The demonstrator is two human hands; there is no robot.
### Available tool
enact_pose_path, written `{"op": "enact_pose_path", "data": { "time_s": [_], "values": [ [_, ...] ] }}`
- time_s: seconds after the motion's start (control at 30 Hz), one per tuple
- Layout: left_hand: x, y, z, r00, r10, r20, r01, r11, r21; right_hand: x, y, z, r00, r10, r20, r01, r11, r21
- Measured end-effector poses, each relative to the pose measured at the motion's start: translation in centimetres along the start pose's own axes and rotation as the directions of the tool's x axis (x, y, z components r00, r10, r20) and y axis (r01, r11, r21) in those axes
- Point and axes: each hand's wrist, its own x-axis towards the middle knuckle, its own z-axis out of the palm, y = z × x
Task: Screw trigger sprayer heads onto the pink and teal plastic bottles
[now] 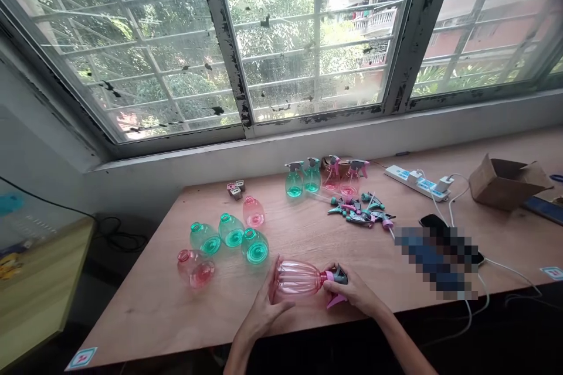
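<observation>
A clear pink spray bottle (299, 278) lies sideways between my hands, above the front part of the table. My left hand (266, 304) is wrapped round its base end. At the other end, my right hand (354, 290) grips the spray head (338, 276), which has a pink collar, a dark grey top and a pink trigger. The head sits at the bottle's neck; I cannot tell how tightly. To the left stand several headless bottles, green ones (231, 230) and pink ones (196, 268). Loose spray heads (360, 211) lie in a pile beyond my right hand.
Green (294, 180) and pink (349, 180) bottles with heads stand at the back by the window wall. A power strip (417, 183) with plugs and cables, a cardboard box (505, 184) and a phone (433, 222) are on the right. Small blocks (236, 189) lie at the back left.
</observation>
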Motion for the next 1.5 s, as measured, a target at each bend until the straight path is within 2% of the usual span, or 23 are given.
{"op": "enact_pose_path", "data": {
  "time_s": [0.2, 0.33, 0.47, 0.73, 0.93, 1.07, 1.23, 1.5],
  "values": [
    [0.6, -1.3, -0.1, 0.999, -0.009, -0.042, 0.006, 0.999, -0.050, 0.0, 0.0, 0.3, 1.000, -0.017, -0.026, 0.017, 1.000, -0.001],
    [0.3, -0.6, 0.2, 1.000, -0.015, -0.012, 0.014, 0.999, -0.033, 0.1, 0.4, 0.2, 0.998, -0.020, -0.054, 0.022, 0.999, 0.032],
    [0.0, 0.2, 0.4, 0.999, -0.028, -0.019, 0.027, 0.997, -0.073, 0.0, 0.2, 0.2, 0.999, -0.018, -0.032, 0.019, 0.998, 0.053],
    [0.2, -0.1, 0.4, 0.999, -0.026, -0.023, 0.025, 0.997, -0.073, 0.2, 0.6, 0.1, 0.997, -0.042, -0.062, 0.044, 0.998, 0.037],
    [0.5, -1.3, 0.3, 0.999, -0.005, -0.049, 0.001, 0.997, -0.081, -0.1, 0.4, 0.5, 0.997, -0.060, -0.057, 0.061, 0.998, 0.018],
    [0.8, -2.0, 0.4, 1.000, 0.018, -0.023, -0.019, 0.998, -0.066, -0.2, 0.2, 0.7, 0.997, -0.066, -0.046, 0.067, 0.998, 0.006],
    [0.4, -2.1, 0.4, 0.997, 0.075, -0.027, -0.075, 0.997, -0.028, -0.5, -0.1, 0.8, 0.998, -0.068, -0.013, 0.067, 0.998, -0.003],
    [0.1, -1.5, 1.0, 0.999, 0.054, -0.007, -0.054, 0.998, -0.019, -0.7, -0.1, 1.1, 0.997, -0.080, 0.007, 0.080, 0.997, -0.009]
  ]
}}
